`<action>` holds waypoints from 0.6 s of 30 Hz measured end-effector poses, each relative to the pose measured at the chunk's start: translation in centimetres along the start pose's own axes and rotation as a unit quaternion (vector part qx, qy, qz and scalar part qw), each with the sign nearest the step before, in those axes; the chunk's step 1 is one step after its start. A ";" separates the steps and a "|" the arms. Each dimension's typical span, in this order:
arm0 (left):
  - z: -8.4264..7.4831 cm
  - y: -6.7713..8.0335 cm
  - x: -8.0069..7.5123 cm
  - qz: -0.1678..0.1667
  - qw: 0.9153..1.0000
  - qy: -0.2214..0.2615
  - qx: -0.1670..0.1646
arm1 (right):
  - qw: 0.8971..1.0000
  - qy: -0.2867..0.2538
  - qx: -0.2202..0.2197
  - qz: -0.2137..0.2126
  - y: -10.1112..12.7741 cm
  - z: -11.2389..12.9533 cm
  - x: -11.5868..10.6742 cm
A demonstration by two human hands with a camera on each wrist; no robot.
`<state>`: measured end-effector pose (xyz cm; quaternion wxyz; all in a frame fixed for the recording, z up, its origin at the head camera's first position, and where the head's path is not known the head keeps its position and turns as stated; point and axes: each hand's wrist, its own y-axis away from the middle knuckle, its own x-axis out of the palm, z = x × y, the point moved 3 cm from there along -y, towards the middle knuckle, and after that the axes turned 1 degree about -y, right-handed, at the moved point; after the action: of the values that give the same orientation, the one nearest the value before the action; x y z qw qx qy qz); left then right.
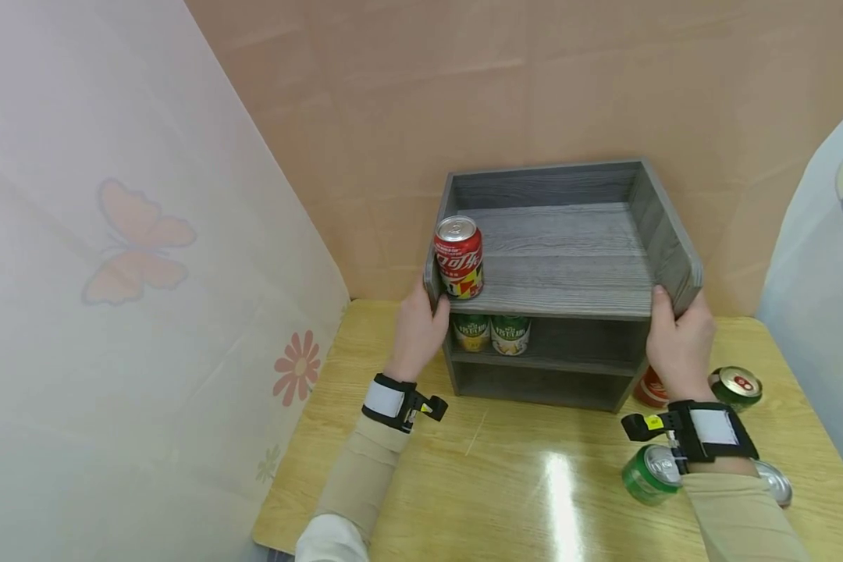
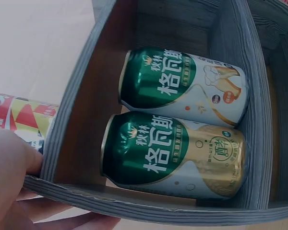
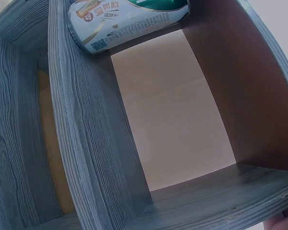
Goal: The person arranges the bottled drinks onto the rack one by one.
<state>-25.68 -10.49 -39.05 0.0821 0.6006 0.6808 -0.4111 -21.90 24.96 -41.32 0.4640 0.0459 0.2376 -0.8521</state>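
A grey wood-grain shelf (image 1: 562, 261) stands in front of me, and both my hands hold it by its sides. My left hand (image 1: 416, 332) grips the left panel at the front, thumb inside the edge and fingers behind it. On the opposite side my right hand (image 1: 680, 351) grips the right panel, its thumb on the front corner of the top board. A red cola can (image 1: 459, 261) stands upright on the top board at the left. Below it, in the middle compartment, are two green-topped drink cans (image 2: 156, 79) side by side against the left.
Right of the shelf, several cans are on the wooden table (image 1: 464, 484): a red can (image 1: 650, 389) by the shelf's foot, a dark green can (image 1: 736, 388), a green can (image 1: 648, 476), and another can (image 1: 774, 482) partly behind my right forearm. A brown backdrop (image 1: 393, 117) rises behind.
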 end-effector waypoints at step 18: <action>-0.3 0.0 0.3 0.002 0.999 -0.040 -0.020 | 0.975 0.084 -0.017 0.203 0.4 -0.5 -4.2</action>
<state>-25.64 -10.06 -39.00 0.1217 0.5832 0.6842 -0.4206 -19.26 28.24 -40.62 0.6066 0.1565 0.2758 -0.7291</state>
